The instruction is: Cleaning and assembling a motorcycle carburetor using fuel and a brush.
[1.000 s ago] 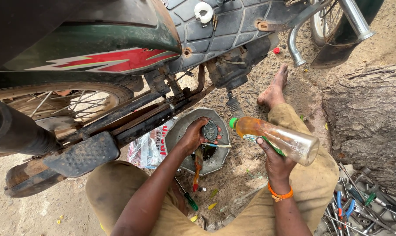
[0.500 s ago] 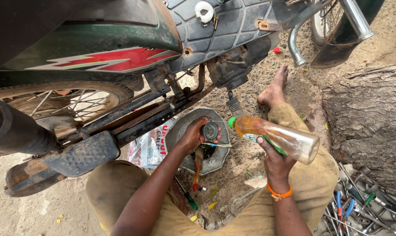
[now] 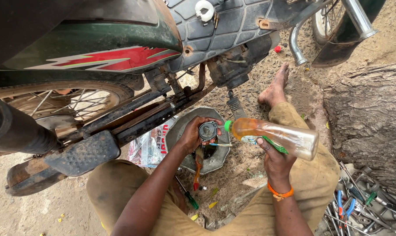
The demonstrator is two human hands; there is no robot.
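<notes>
Amber liquid fills the neck of the clear plastic bottle [image 3: 274,137], tipped flat in the right hand [image 3: 274,159], fingers wrapped round its body. At its nine o'clock the left hand [image 3: 192,135] pinches a small round metal part [image 3: 207,130] above the grey pan [image 3: 220,159]. Tilting further would likely overshoot, spilling onto the dirt.

place: outdoor roadside repair spot | evidence: motorcycle [image 3: 119,57] on dirt, scattered hand tools [image 3: 360,205], tree trunk [image 3: 373,118]
</notes>
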